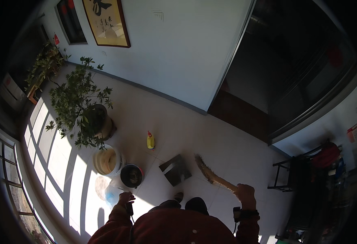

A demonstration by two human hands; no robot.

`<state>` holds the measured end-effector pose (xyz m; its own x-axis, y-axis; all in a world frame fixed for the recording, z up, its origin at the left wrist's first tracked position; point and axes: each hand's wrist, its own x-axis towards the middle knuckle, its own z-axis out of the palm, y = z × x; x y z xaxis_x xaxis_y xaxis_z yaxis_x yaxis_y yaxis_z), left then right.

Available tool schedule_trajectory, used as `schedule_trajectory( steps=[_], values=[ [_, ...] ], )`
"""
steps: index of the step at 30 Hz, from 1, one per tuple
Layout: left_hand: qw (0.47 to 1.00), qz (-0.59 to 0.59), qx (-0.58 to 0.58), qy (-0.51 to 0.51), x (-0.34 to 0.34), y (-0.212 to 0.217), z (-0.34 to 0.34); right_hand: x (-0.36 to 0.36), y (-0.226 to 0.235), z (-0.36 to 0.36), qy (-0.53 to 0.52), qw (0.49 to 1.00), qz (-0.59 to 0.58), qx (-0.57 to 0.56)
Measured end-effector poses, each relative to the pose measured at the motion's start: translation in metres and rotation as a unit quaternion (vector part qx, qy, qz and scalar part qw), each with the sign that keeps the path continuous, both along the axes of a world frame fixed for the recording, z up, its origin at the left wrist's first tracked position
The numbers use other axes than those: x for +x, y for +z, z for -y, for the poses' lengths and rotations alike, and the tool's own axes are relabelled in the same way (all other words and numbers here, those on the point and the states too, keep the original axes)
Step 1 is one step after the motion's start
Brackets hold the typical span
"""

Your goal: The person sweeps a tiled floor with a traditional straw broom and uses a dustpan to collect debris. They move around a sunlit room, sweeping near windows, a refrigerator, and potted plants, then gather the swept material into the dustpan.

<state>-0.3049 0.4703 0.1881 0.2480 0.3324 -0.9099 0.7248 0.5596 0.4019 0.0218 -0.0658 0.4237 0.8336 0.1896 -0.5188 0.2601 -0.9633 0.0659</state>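
Note:
My right hand [245, 193] is closed around the wooden handle of a brush [216, 178], held out over the floor with its dark bristles toward the far left. Near my body, my left hand [125, 198] shows its fingers loosely bent and partly apart, with nothing visible in them. Just left of it is a clear bluish plastic bag [112, 195]. Ahead of that hand stand a dark round bucket [139, 181] with something unclear inside and a larger white bucket [118, 166]. A dark, shiny square sheet [175, 173] lies on the floor between my hands.
A yellow bottle with a red cap [151, 141] stands farther ahead. Behind the buckets is a leafy potted plant [78, 99]. A white wall [174, 53] with a framed picture [106, 24] runs along the far side, beside a dark doorway [243, 101]. A black metal chair [284, 175] stands right.

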Motion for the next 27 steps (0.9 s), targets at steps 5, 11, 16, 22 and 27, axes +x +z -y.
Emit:
schedule_trajectory(
  steps=[5, 11, 16, 22, 27],
  values=[
    [0.982, 0.119, 0.117, 0.088, 0.082, 0.039, 0.030, 0.133, -0.046, -0.056, 0.126, 0.991, 0.007, 0.038],
    [0.958, 0.032, 0.111, 0.263, 0.049, 0.037, 0.150, 0.332, -0.117, -0.141, 0.320, 0.940, 0.044, 0.112],
    [0.910, -0.171, -0.013, 0.377, 0.004, 0.066, 0.324, 0.470, -0.142, -0.220, 0.367, 0.928, -0.007, 0.057],
    [0.879, -0.158, -0.049, 0.447, 0.063, 0.091, 0.452, 0.580, -0.120, -0.274, 0.171, 0.933, 0.046, 0.313],
    [0.877, -0.060, 0.041, 0.475, 0.142, 0.100, 0.452, 0.570, -0.175, -0.226, 0.159, 0.938, 0.049, 0.304]
  ],
)
